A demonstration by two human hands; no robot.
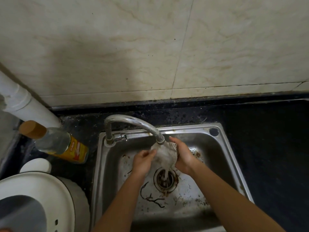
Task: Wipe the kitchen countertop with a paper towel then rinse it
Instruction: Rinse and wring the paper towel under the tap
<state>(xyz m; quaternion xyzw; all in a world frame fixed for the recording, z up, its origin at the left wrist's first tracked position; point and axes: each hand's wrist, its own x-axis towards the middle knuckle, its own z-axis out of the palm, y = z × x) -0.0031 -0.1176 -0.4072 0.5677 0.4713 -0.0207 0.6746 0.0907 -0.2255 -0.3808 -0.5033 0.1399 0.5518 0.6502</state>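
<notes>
The dark tabletop (267,131) runs around the steel sink (234,164), and both my arms reach over the basin. My right hand (183,156) is curled closed around the right side of the towel (164,154), thumb up near the tap (133,121) spout. My left hand (143,160) pinches the towel's left edge, fingers folded shut on it. The towel hangs bunched between my hands, directly under the spout and above the drain (165,179), water streaming off its lower tip. A bottle (58,143) stands on the tabletop left of the sink.
</notes>
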